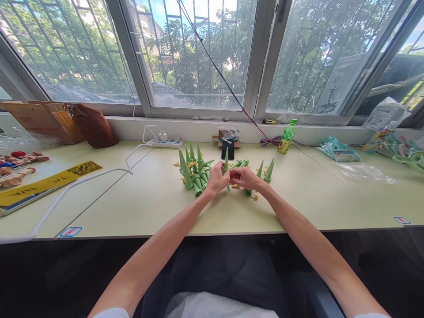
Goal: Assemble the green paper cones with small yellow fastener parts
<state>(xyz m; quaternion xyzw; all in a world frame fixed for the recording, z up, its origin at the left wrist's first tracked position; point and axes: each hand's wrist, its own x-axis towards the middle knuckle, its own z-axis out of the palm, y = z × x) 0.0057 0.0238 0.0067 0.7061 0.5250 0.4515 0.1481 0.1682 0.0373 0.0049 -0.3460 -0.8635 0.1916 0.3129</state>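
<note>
My left hand is closed around a green plastic watering spike, held upright with its point above my fingers. Pressed up against it, my right hand pinches at the spike's side; what its fingertips hold is hidden. Left of my hands stands a cluster of similar green spikes, some upright and some lying down, with small yellow valve pieces among them. To the right, two more spikes stand upright. A green cone lies below my right hand, beside a yellow piece.
Behind my hands lies a black phone by a small open box. A green-capped bottle stands near the window sill. Left are a power strip, a white cable and a brown pouch. Plastic bags lie right.
</note>
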